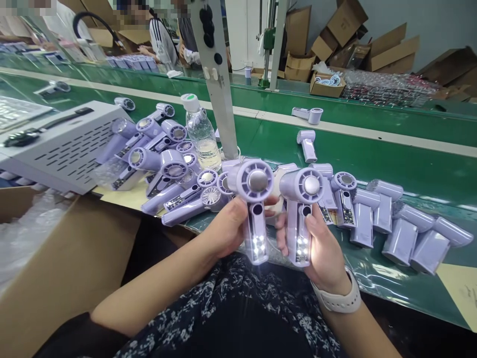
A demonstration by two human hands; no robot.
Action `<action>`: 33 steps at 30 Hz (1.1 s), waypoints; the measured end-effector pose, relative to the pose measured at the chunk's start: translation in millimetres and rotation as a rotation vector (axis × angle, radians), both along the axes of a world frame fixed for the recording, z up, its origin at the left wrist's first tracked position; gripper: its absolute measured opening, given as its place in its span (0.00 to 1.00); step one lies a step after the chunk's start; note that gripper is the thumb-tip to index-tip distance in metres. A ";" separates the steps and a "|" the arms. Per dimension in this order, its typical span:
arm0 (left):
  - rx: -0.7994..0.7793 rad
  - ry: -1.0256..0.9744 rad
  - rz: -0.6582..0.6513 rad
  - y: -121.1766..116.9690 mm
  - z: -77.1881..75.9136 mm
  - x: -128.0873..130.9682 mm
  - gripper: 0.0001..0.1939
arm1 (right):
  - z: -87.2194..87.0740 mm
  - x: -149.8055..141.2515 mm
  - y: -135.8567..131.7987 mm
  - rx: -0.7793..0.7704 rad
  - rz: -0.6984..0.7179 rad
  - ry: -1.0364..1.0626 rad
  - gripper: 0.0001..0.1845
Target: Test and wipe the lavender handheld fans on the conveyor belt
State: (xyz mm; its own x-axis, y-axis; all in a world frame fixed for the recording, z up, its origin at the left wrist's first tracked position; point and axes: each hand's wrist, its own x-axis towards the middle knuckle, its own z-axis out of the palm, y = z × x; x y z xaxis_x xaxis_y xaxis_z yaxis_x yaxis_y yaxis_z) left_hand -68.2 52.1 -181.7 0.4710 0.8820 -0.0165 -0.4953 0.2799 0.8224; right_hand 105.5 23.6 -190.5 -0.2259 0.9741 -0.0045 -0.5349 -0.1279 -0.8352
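Two lilac handheld fans are held upright side by side in front of me. My left hand is wrapped round the handle of the left fan. Around the handle of the right fan my right hand is closed, its thumb near the dark round button. White lights glow on the front of both handles. More lilac fans lie heaped to the left. A row of fans stands or leans on the bench to the right.
A clear bottle with some liquid stands by a metal post. At left are a vented white metal box and an open carton. Single fans lie farther back on the green bench. People work across it.
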 end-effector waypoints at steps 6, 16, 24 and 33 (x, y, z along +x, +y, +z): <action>-0.246 -0.247 -0.277 -10.0 -9.8 9.6 0.38 | 5.3 14.8 -13.7 0.155 -0.025 -0.724 0.27; -0.393 -0.123 -0.699 -11.8 -7.5 7.8 0.42 | 78.0 49.8 57.1 0.673 0.493 -0.863 0.32; -0.419 0.019 -0.675 -14.3 -15.0 2.5 0.43 | 74.6 33.4 51.7 0.436 0.573 -0.846 0.12; -0.410 0.053 -0.561 -15.5 -3.9 10.1 0.42 | 64.0 33.8 44.0 0.514 0.126 -0.922 0.24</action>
State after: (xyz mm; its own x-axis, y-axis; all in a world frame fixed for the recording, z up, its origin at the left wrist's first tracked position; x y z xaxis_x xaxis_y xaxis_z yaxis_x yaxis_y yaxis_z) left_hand -58.1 36.6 -185.6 0.8429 0.4236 -0.3317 -0.1472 0.7746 0.6151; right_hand 139.2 67.6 -126.5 -0.4445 0.8775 0.1802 0.3244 0.3452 -0.8807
